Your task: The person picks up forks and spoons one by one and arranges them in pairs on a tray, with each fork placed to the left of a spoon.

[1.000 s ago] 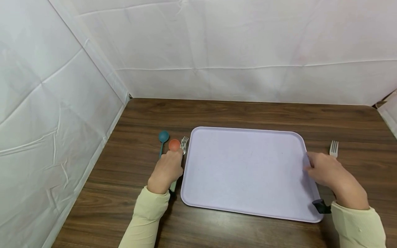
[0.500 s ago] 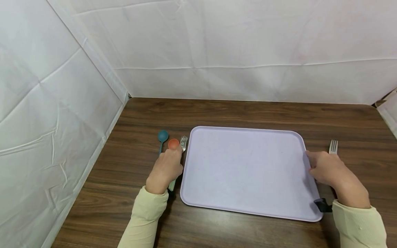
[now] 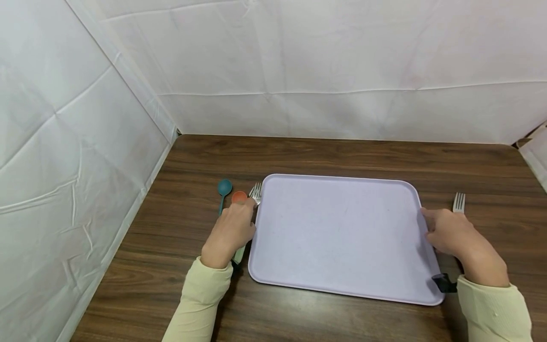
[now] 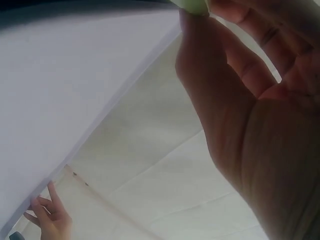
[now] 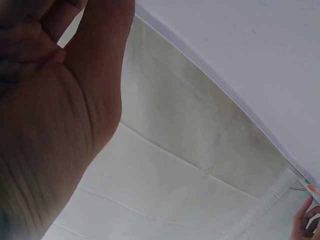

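My left hand [image 3: 231, 233] is at the left side of a lilac tray [image 3: 342, 237], pinching a fork [image 3: 256, 192] with a pale green handle. Its tines point away from me beside the tray's left rim; in the left wrist view the green handle [image 4: 195, 6] shows at the fingertips. A second set of tines seems to overlap it, but I cannot tell for sure. An orange spoon [image 3: 239, 196] and a teal spoon [image 3: 224, 187] lie just left, their handles partly behind the hand. At the tray's right rim my right hand [image 3: 453, 235] touches the edge with extended fingers.
Another fork [image 3: 459, 203] lies right of the tray, its handle hidden by the right hand. The brown wooden table [image 3: 342, 159] ends at a white cloth wall [image 3: 325, 71] behind, with another cloth wall [image 3: 64, 166] on the left.
My left hand has shifted slightly right and the fork has moved with it, its tines now close against the tray's left rim. The right hand and tray stay nearly still.
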Tool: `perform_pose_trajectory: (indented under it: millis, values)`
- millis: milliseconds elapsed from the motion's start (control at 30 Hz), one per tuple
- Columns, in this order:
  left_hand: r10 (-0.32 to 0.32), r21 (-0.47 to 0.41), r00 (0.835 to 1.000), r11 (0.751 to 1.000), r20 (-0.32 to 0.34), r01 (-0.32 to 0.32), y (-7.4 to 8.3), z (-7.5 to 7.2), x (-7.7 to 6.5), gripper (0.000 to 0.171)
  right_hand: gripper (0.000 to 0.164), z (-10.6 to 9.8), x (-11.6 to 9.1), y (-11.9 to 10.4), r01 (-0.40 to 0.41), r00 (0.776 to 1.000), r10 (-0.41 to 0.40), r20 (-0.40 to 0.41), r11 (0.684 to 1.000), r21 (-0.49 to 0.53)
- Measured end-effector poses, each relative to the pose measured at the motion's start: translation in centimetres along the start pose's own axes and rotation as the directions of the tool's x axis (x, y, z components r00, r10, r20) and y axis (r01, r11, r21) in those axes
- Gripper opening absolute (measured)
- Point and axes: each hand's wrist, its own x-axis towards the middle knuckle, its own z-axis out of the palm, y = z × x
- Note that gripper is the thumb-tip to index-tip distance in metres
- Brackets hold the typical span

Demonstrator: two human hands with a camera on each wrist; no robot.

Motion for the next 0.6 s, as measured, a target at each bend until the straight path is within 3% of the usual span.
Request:
perform_pose_trajectory:
  millis: [167, 600]
  values:
    - [0.004, -0.027, 1.000, 1.000, -0.002, -0.004, 0.33, 0.18, 0.11, 0.033, 0.060, -0.02, -0.01, -0.06, -0.013, 1.000, 0.013, 0.009, 1.000, -0.002]
    - [0.072, -0.067, 0.993, 0.995, -0.097, -0.079, 0.65, 0.84, 0.56, 0.029, 0.061, -0.03, -0.04, -0.11, -0.027, 0.999, 0.027, 0.027, 1.000, 0.012]
